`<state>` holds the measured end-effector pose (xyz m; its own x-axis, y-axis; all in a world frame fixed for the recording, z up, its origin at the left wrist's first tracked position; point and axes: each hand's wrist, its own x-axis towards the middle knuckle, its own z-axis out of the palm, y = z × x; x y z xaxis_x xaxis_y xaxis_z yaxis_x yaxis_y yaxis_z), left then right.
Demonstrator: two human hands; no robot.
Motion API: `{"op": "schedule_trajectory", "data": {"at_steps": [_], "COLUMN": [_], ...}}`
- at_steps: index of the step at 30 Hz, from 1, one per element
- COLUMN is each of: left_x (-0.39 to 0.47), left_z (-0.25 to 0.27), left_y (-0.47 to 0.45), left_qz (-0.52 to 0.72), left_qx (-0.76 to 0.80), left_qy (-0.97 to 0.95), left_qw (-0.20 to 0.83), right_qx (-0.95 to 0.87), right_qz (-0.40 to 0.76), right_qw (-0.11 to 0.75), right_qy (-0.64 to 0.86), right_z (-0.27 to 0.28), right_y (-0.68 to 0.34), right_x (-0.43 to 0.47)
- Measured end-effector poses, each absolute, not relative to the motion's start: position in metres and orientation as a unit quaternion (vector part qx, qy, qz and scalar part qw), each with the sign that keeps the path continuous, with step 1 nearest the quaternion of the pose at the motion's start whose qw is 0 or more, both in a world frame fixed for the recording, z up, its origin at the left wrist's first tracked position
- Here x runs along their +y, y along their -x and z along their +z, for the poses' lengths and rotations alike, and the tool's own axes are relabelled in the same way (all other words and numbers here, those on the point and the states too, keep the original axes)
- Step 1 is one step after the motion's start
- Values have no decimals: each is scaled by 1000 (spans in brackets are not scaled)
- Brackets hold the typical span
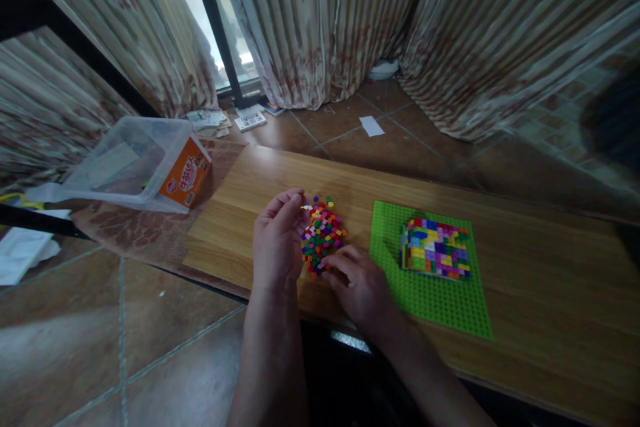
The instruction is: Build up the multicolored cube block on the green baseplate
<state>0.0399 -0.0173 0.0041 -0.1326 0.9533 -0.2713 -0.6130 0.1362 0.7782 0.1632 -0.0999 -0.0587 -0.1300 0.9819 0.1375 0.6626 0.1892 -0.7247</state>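
Note:
A heap of small toy bricks (323, 233) in many colours lies on the wooden tabletop between my hands. At the heap's left edge, my left hand (280, 237) is closed, thumb and forefinger pinched together; whatever sits between the tips is too small to name. My right hand (363, 283) reaches the near right edge of the heap, its fingers pinched low among the bricks, and I cannot make out what they hold. Right of that hand is a green studded baseplate (425, 300), bearing a block-shaped build of multicoloured bricks (435, 248).
A clear plastic bin (135, 170) with an orange label lies on a brown cloth (125, 227) left of the wooden tabletop (230, 213). Papers (207, 121) and a white sheet (371, 125) lie on the tiled floor behind. Patterned curtains (320, 20) hang beyond.

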Motion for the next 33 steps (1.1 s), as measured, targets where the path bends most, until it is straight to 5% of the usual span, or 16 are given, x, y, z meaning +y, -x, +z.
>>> {"op": "schedule_trajectory", "data": {"at_steps": [14,33], "left_x": [-18,-18], "left_z": [4,4], "left_y": [-37,-38], "left_qz": [619,618], "left_qx": [427,427], "left_qy": [-217,-214], "left_qw": [622,624], "right_qx": [-685,-702], "right_qz": [246,209], "right_qw": [362,262], "right_qy": [582,628], "right_z": [-60,-59], "right_y": [-166,-166], "right_x": [-97,-96]}}
